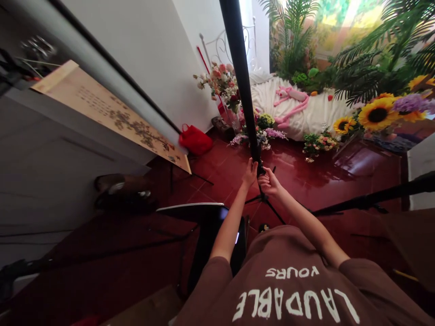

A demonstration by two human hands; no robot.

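A tall black tripod stand [247, 99] rises in front of me, its pole running up out of view. My left hand [250, 173] is at the left side of the pole's lower part, fingers pointing up and curled against it. On the other side my right hand [268, 182] is closed around a small dark fitting on the pole, probably a knob, mostly covered by the fingers. Below both hands the stand's legs spread on the red tiled floor [210, 174].
A hanging scroll [125, 117] and a red bag [195, 139] are on the left. Ahead lie a white-draped bed [326, 115], a pink plush toy [292, 102], flowers and sunflowers [377, 114]. Another black pole [380, 194] crosses at right; a dark chair-like object [204, 240] stands by my left arm.
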